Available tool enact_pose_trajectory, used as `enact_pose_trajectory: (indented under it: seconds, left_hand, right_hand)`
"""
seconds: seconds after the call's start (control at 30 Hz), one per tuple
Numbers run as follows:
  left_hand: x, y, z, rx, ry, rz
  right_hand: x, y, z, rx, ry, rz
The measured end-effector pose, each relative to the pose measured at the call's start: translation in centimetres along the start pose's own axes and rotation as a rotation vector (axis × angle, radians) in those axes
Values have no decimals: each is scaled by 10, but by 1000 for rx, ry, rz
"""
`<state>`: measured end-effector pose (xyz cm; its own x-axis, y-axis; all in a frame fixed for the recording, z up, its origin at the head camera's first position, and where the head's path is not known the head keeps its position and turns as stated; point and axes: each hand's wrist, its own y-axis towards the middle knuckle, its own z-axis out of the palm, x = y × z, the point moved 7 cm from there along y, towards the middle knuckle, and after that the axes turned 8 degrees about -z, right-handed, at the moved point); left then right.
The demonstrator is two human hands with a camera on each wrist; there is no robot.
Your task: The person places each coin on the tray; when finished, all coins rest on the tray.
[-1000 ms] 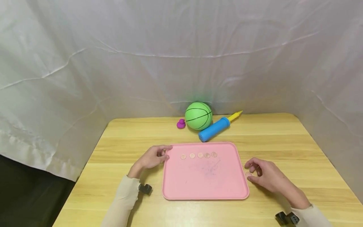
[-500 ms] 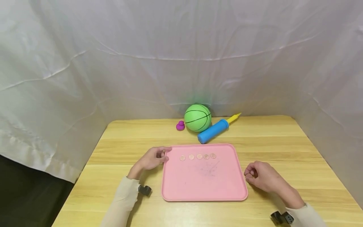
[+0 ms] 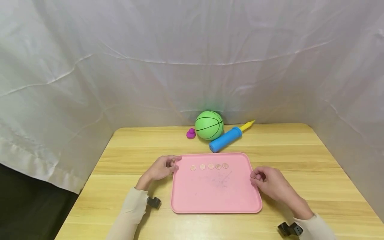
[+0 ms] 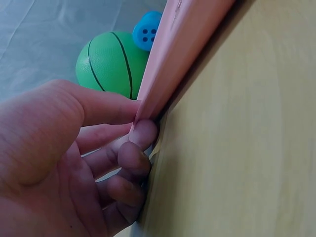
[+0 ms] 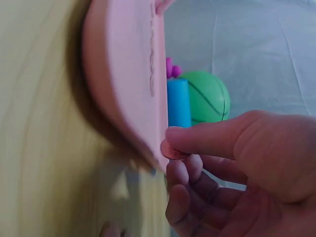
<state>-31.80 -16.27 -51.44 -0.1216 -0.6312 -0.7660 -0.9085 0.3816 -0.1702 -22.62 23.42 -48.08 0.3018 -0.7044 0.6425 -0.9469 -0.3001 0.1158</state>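
A shallow pink tray (image 3: 207, 200) lies on the wooden table. Along its far part runs a row of several copper-coloured coins (image 3: 211, 166). At the tray's left rim, my left hand (image 3: 160, 167) pinches the edge, thumb above and fingers curled against the outer side; the left wrist view shows the thumb (image 4: 108, 106) on the rim. My right hand (image 3: 271, 181) holds one copper-coloured coin (image 5: 172, 150) between thumb and forefinger, close over the tray's right rim. Part of that coin is hidden behind the thumb.
Behind the tray stand a green ball (image 3: 209, 125) with black lines and a small purple rubber duck (image 3: 191, 133). A blue hand pump (image 3: 225, 139) with a yellow nozzle lies against the ball. Pale curtains (image 3: 192, 66) hang behind the table (image 3: 144, 143).
My right hand has pinched the coin that lay on the table right of the tray and moved it left to the tray's rim. The left hand stays on the left rim.
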Motion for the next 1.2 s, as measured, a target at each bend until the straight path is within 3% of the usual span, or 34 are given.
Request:
enact_pose_trajectory:
  seconds: [0.33, 0.57, 0.83, 1.2]
  left_hand:
    - [-1, 0, -3, -21, -1, -4]
    - [-2, 0, -3, -21, -6, 8]
    - [0, -1, -1, -6, -14, 9]
    - [0, 0, -2, -1, 8, -15]
  right_hand:
    - [29, 33, 22, 34, 217, 47]
    - [42, 60, 52, 71, 305, 14]
    - [56, 79, 86, 96, 289, -32]
    - [81, 96, 114, 94, 270, -82]
